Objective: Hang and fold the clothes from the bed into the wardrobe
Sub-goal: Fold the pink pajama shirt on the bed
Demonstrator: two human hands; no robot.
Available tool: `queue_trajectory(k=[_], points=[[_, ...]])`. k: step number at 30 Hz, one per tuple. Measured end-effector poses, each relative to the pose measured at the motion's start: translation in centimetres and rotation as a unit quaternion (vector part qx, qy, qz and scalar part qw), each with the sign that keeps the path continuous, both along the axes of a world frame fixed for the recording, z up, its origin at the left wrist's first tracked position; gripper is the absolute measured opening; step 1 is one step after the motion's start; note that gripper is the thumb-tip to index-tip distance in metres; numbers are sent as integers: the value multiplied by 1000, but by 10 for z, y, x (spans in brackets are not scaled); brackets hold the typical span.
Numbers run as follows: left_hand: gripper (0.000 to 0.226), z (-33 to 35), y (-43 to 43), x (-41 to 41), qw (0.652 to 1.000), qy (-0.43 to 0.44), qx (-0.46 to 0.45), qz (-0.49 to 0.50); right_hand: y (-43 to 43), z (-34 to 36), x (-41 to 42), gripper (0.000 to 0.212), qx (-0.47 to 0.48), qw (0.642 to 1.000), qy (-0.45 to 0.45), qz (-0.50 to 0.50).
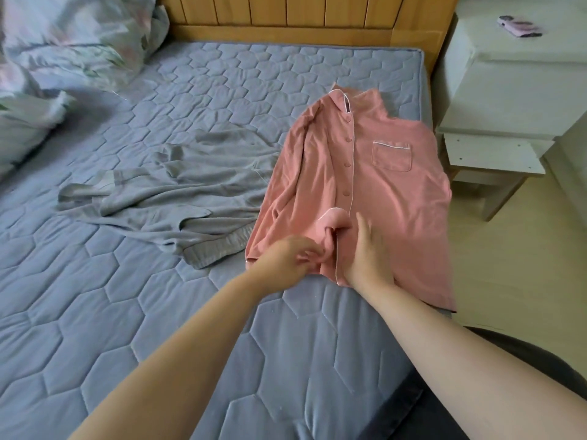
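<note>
A pink button-up pyjama shirt (374,185) with white piping and a chest pocket lies front up on the right side of the bed, its right edge hanging over the mattress side. My left hand (286,258) pinches the sleeve cuff, which is folded across the shirt's lower front. Flat on the shirt's lower front, just right of the button placket, rests my right hand (368,252) with straight fingers. A grey garment (178,192) lies crumpled to the left of the shirt, partly tucked beneath its edge.
The bed has a blue-grey quilted mattress cover (158,312) and a wooden headboard (286,14). A floral duvet (63,42) is bunched at the far left. A white bedside cabinet (514,74) with a pink phone (521,30) stands right of the bed, a small white stool (489,160) before it.
</note>
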State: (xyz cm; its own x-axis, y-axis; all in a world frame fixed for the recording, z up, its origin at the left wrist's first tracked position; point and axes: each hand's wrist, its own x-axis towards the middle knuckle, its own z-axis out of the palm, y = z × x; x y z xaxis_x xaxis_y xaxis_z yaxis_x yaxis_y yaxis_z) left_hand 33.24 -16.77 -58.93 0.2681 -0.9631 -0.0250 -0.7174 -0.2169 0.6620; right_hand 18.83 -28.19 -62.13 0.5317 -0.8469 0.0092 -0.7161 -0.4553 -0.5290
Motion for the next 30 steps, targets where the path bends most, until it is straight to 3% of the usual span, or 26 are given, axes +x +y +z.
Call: queue_trajectory(k=[2, 4, 8, 10, 12, 14, 16, 18, 20, 22, 24, 25, 26, 28, 30], points=[[45, -18, 3, 5, 992, -112, 7, -54, -3, 2, -5, 94, -8, 1000, 8, 22], [57, -28, 9, 13, 985, -173, 19, 0, -5, 6, -10, 93, -9, 998, 43, 41], [57, -38, 17, 22, 978, -167, 41, 116, -7, 15, -6, 97, -81, 973, 135, 166], [59, -40, 19, 24, 975, -176, 46, 130, -8, 18, 6, 88, -85, 967, 121, 206], [67, -43, 21, 24, 976, -189, 66, 89, -11, 23, 24, 77, 33, 987, 40, 150], [73, -45, 21, 22, 972, -210, 95, 37, -21, 27, 42, 80, 196, 979, -19, 58], [70, -46, 20, 20, 971, -218, 87, 39, -28, 29, 51, 77, 246, 968, 33, 35], [60, -48, 19, 19, 971, -221, 63, 60, -34, 29, 49, 41, 222, 969, 95, 60], [52, -51, 17, 19, 971, -219, 63, 68, -41, 28, 39, 17, 188, 978, 52, 71], [43, -54, 15, 22, 971, -215, 67, 76, -43, 27, 16, 20, 49, 996, -63, 50], [36, -54, 16, 25, 972, -215, 62, 77, -41, 26, -16, 23, -139, 978, -98, 122], [39, -53, 18, 26, 974, -208, 57, 74, -41, 21, -31, 25, -186, 962, -47, 195], [43, -54, 19, 28, 976, -199, 48, 68, -40, 15, -43, 26, -194, 943, 70, 262], [42, -54, 22, 30, 982, -174, 11, 65, -35, 4, -57, 19, -147, 906, 266, 293], [30, -50, 24, 34, 988, -131, -27, 75, -30, 1, -57, 13, -135, 926, 241, 257]])
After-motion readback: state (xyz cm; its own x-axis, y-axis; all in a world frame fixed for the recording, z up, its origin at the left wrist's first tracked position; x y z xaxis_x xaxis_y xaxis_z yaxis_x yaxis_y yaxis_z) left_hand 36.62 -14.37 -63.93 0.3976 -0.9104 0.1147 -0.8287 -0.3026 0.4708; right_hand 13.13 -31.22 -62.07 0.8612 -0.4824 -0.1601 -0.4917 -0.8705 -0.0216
